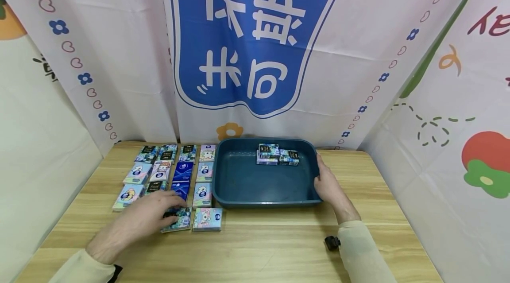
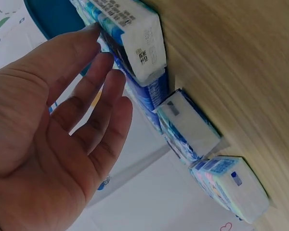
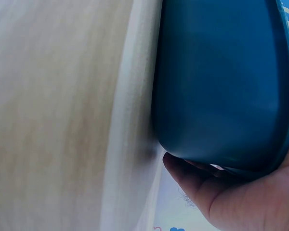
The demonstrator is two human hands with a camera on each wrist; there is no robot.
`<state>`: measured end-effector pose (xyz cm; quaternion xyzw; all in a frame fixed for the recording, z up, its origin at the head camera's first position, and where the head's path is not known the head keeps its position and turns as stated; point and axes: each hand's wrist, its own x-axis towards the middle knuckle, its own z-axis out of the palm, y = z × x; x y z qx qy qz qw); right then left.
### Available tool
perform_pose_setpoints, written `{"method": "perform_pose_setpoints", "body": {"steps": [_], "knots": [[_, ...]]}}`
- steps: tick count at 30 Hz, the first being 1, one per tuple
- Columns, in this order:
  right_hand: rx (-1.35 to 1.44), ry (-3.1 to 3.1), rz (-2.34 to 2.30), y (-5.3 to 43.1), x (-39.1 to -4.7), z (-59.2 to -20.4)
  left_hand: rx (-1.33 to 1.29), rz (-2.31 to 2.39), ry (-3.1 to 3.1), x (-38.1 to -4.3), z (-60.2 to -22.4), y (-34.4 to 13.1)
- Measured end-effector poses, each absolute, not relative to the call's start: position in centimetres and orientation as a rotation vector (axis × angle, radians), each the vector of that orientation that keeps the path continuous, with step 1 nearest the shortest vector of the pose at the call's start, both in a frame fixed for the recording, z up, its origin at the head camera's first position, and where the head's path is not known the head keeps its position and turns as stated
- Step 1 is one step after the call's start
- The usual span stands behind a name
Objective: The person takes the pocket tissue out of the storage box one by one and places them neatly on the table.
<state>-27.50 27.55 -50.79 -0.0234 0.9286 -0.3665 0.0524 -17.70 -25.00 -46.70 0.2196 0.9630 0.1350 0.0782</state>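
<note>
My left hand (image 1: 145,214) reaches over a dark floral tissue pack (image 1: 181,219) in the front row on the table. In the left wrist view, the thumb tip lies right at the pack's upper face (image 2: 111,12). The other fingers (image 2: 103,120) are loosely bent beside it and wrap round nothing. My right hand (image 1: 328,181) grips the right end of a dark teal plastic tray (image 1: 267,203); in the right wrist view its fingers (image 3: 192,180) curl under the outside wall. Inside the tray, at the back right, a few small tissue packs (image 1: 268,150) sit together, one stacked on another.
Several more tissue packs stand in rows left of the tray, among them blue ones (image 1: 183,171) and pastel cartoon ones (image 1: 202,194). A pastel pack (image 1: 207,219) lies just right of the left hand's pack. Printed curtains (image 1: 135,75) hang behind the wooden table (image 1: 255,252).
</note>
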Motion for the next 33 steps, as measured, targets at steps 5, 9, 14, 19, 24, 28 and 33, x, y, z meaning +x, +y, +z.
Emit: {"method": "perform_pose_setpoints", "body": {"steps": [5,9,14,19,24,28,33], "knots": [[-0.072,2.818,-1.121,27.5,-27.4,-50.8,0.683,0.423,2.890,-17.7,-46.8,-24.5],[-0.068,2.817,-1.120,27.5,-27.3,-50.6,0.693,0.437,2.904,-17.9,-46.4,-23.6],[-0.065,2.818,-1.112,27.4,-27.3,-50.5,0.712,0.466,2.924,-18.5,-45.7,-21.7],[-0.061,2.819,-1.103,27.4,-27.3,-50.5,0.775,0.510,2.965,-19.2,-44.9,-19.5],[-0.059,2.824,-1.094,27.3,-27.3,-50.5,0.812,0.533,2.988,-20.0,-44.4,-17.5],[-0.059,2.825,-1.097,27.4,-27.3,-50.4,0.826,0.564,2.971,-20.8,-44.1,-16.0],[-0.051,2.820,-1.102,27.3,-27.3,-50.4,0.848,0.597,2.964,-21.8,-44.2,-14.2]]}}
